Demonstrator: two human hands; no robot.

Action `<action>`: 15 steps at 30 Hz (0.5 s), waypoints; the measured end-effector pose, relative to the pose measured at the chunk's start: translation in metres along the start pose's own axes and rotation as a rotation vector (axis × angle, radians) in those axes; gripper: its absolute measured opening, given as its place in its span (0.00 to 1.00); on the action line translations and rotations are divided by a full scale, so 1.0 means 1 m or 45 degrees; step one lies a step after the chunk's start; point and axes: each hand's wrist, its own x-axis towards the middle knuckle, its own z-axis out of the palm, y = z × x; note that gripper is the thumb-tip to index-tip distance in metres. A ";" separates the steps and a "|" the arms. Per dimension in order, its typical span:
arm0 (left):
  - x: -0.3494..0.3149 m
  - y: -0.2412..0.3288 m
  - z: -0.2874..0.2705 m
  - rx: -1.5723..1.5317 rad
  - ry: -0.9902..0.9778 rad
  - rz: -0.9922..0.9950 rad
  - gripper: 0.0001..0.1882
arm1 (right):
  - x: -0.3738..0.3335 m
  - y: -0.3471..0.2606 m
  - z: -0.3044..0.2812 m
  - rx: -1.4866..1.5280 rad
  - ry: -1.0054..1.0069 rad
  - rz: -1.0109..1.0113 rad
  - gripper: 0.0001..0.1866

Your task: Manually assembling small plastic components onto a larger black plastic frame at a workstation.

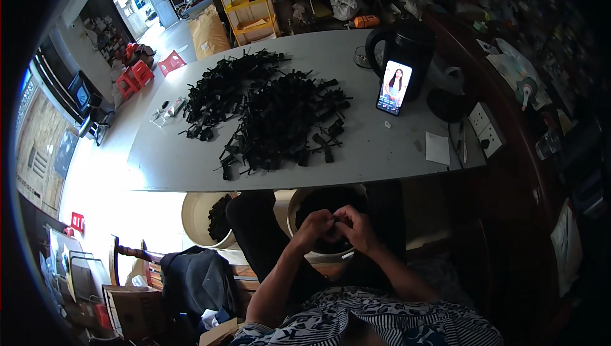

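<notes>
My left hand (314, 228) and my right hand (358, 230) meet over a pale bucket (291, 220) between my legs. The fingers of both are closed and pressed together around a small dark piece, too small and shaded to name. Dark contents lie in the bucket below them. On the table in front, a big heap of small black plastic parts (280, 120) with thin projecting prongs spreads in two joined mounds. A second pale bucket (196, 220) to the left holds more black parts (219, 220).
The grey table (172, 166) has its near edge just beyond my hands. A lit phone (394, 88) leans against a black kettle (417, 47). A power strip (487, 131) and white paper (437, 148) lie at the right. A chair with a dark jacket (198, 282) stands left.
</notes>
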 end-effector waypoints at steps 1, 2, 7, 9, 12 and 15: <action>-0.001 -0.001 0.001 0.020 -0.001 -0.010 0.07 | 0.000 0.000 -0.002 -0.039 -0.023 0.037 0.10; -0.001 -0.002 0.002 0.040 -0.001 -0.020 0.08 | 0.000 0.002 -0.003 -0.043 -0.025 0.038 0.10; -0.003 -0.008 0.011 0.152 0.114 0.005 0.08 | -0.002 0.004 -0.005 0.147 -0.060 0.181 0.09; -0.004 -0.010 0.016 0.177 0.176 0.027 0.08 | -0.001 0.008 -0.003 0.174 -0.060 0.177 0.10; -0.005 -0.009 0.020 0.041 0.322 -0.027 0.08 | -0.001 0.004 0.000 0.074 -0.055 0.145 0.10; 0.002 -0.019 0.013 -0.071 0.336 -0.094 0.09 | -0.002 0.005 0.005 -0.130 -0.006 0.060 0.10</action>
